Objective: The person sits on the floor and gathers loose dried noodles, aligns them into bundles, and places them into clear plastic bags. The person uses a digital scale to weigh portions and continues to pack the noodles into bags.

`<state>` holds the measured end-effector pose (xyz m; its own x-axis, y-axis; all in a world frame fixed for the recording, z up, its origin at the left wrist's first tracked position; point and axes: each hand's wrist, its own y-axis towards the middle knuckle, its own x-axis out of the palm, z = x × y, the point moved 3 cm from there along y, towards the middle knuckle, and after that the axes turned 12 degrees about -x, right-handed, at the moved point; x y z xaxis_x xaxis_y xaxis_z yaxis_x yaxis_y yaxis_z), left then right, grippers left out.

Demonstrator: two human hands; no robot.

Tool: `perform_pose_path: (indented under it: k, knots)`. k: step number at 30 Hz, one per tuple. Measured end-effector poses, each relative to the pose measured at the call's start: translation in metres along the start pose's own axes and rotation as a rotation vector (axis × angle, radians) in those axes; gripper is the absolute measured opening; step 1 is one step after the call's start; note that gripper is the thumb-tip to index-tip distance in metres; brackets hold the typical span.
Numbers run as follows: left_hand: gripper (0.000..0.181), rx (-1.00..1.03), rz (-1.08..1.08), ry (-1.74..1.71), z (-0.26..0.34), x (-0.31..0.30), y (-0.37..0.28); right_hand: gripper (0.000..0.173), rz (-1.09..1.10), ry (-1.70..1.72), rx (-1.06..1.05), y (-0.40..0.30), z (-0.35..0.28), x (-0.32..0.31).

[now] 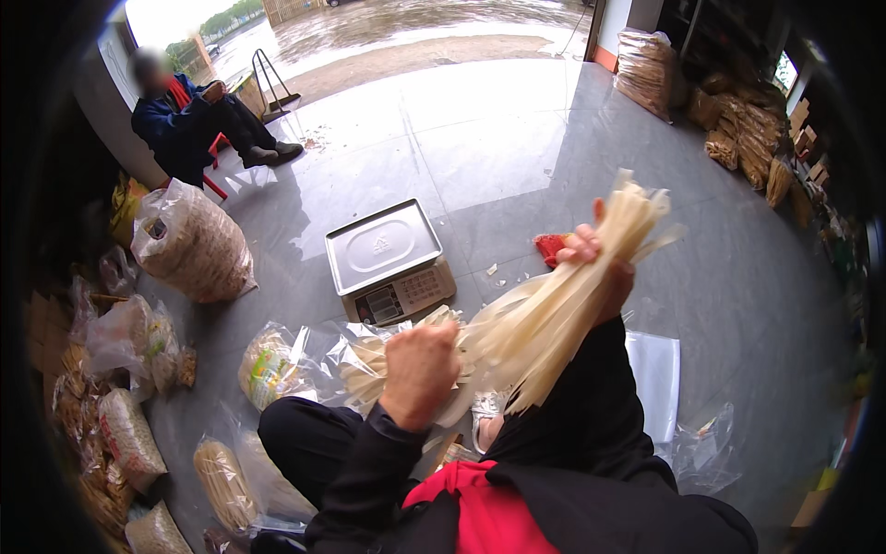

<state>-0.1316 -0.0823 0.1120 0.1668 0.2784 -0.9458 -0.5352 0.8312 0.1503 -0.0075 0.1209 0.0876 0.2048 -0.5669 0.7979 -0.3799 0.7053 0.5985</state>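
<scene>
My right hand (601,266) is closed around a bundle of flat, pale dried noodle-like strips (561,298), held tilted over my knee. The strips fan out towards my lap. My left hand (422,370) is curled beside the lower part of the bundle, in front of more pale strips (367,363) in clear plastic; its fingertips are hidden, so I cannot tell whether it grips any. Just beyond my hands, a digital scale (398,291) with a metal tray (382,246) stands on the floor, nothing on the tray. A red cloth-like item (550,249) lies behind the right hand.
Packed strips (266,367) and a long bagged bundle (223,481) lie at left. A large full sack (194,242) stands farther off, near a seated person (187,118). White plastic sheets (652,381) lie right of my leg. More sacks (644,73) and bagged goods (747,131) line the right wall.
</scene>
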Motion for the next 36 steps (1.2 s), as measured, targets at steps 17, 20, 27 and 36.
perform_pose_path:
  k: [17,20,27,36]
  knots:
    - [0.026,0.255,0.121,-0.800,0.040,0.018,0.060,0.069,-0.025,0.055,-0.179,-0.002,-0.042,-0.012]
    - [0.022,0.350,-0.038,-0.709,0.046,0.024,0.040,0.071,-0.048,0.059,-0.161,-0.005,-0.033,-0.008]
    - [0.032,0.254,-0.127,-0.578,0.056,0.040,0.028,0.073,-0.202,0.150,-0.017,-0.004,-0.029,-0.010]
    - [0.033,0.153,-0.247,-0.803,0.056,0.047,0.022,0.073,-0.184,0.098,0.000,-0.005,-0.021,-0.009]
